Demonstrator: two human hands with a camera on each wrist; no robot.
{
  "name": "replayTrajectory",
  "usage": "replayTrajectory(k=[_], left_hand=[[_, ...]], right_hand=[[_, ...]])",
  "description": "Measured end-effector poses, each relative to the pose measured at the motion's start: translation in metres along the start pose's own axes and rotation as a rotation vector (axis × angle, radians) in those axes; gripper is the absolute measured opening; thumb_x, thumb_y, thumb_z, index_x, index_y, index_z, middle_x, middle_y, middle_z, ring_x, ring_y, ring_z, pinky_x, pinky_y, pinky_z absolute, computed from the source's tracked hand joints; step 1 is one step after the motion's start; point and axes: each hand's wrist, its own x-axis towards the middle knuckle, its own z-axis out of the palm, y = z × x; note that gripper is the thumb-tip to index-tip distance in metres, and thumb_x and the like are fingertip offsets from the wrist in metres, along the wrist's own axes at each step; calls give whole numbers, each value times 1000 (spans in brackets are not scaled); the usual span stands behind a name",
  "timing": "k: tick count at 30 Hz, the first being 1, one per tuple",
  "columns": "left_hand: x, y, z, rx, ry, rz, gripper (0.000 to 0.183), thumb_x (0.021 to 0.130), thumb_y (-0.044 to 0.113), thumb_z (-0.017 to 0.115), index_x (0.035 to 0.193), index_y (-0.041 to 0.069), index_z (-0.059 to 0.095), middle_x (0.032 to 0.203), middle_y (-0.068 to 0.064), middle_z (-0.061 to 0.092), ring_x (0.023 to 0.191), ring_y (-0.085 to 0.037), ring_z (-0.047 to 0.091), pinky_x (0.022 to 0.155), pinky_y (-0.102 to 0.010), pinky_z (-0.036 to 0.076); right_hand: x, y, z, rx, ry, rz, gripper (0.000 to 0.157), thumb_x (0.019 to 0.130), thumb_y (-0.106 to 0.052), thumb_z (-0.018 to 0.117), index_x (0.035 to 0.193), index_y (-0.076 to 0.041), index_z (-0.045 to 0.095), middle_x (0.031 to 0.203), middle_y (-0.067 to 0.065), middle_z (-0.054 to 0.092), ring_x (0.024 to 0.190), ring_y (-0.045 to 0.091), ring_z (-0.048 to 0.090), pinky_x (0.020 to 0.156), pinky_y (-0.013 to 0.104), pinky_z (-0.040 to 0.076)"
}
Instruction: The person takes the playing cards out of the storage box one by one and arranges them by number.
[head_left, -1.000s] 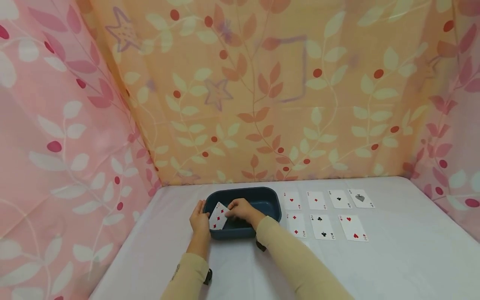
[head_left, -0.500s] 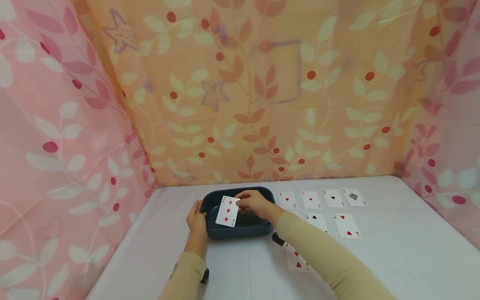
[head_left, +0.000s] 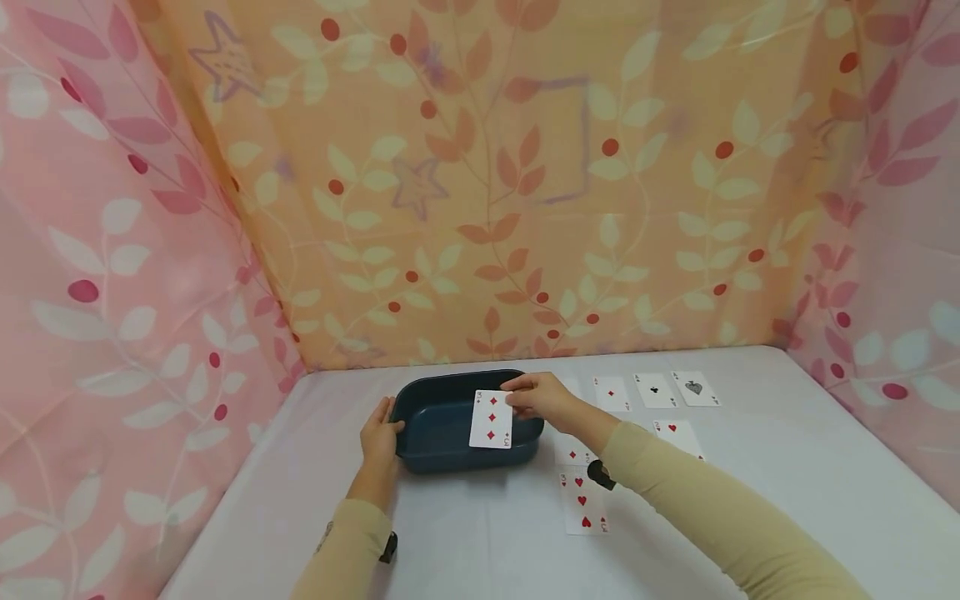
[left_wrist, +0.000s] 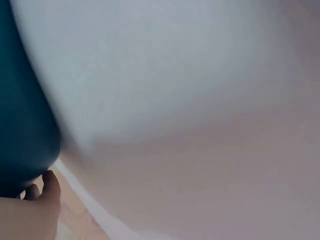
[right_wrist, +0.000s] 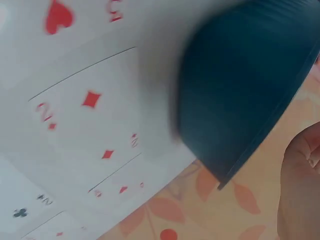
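Note:
Over the dark blue plastic basin (head_left: 457,462), a three of diamonds playing card (head_left: 489,433) hangs face up, pinched at its upper right edge by my right hand (head_left: 551,404). My left hand (head_left: 380,435) grips the basin's left end, thumb at the rim and fingers along the outer wall. In the left wrist view, fingertips (left_wrist: 50,185) lie against the basin's side (left_wrist: 25,110). The right wrist view shows part of my right hand (right_wrist: 302,185) beside the basin (right_wrist: 235,95); the pinched card is out of that view.
Several cards lie face up in rows right of the basin, including the ace of spades (head_left: 695,388), ace of clubs (head_left: 655,390), two of diamonds (right_wrist: 90,120) and three of hearts (head_left: 583,500). My right arm covers some. Patterned fabric (head_left: 480,183) rises behind the white table (head_left: 465,542).
My right hand has lifted the three of diamonds from the basin's left inside and carried it rightward toward the basin's right end. The left hand has kept its grip on the basin.

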Motion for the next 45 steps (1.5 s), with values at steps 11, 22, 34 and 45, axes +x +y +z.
replayTrajectory(k=[11, 22, 34, 45], left_hand=[[8, 10, -22, 198, -228, -17, 61, 98, -8, 42, 152, -3, 16, 155, -16, 21, 145, -27, 13, 116, -43, 17], [5, 11, -32, 229, -256, -61, 60, 101, -1, 42, 154, 2, 15, 157, -12, 19, 146, -27, 12, 116, -52, 16], [1, 10, -36, 220, -256, -57, 58, 102, 1, 40, 154, 2, 14, 157, -13, 18, 147, -27, 11, 116, -51, 15], [-3, 10, -36, 179, -251, -71, 58, 103, 2, 38, 155, 3, 12, 159, -13, 14, 146, -25, 11, 117, -45, 16]], right_hand=[[-29, 8, -37, -81, 51, 7, 33, 93, -4, 62, 124, 7, 60, 100, 12, 68, 78, 17, 62, 74, 30, 57], [-54, 12, -67, -101, 60, -3, 35, 94, -4, 59, 127, 10, 57, 100, 12, 68, 80, 18, 61, 72, 28, 57], [-73, 18, -89, -87, 35, -10, 37, 96, -3, 56, 128, 14, 52, 94, 7, 64, 80, 16, 59, 72, 27, 56], [-95, 28, -106, -92, 23, 6, 38, 93, -2, 59, 126, 16, 51, 98, 9, 69, 79, 16, 62, 69, 28, 54]])
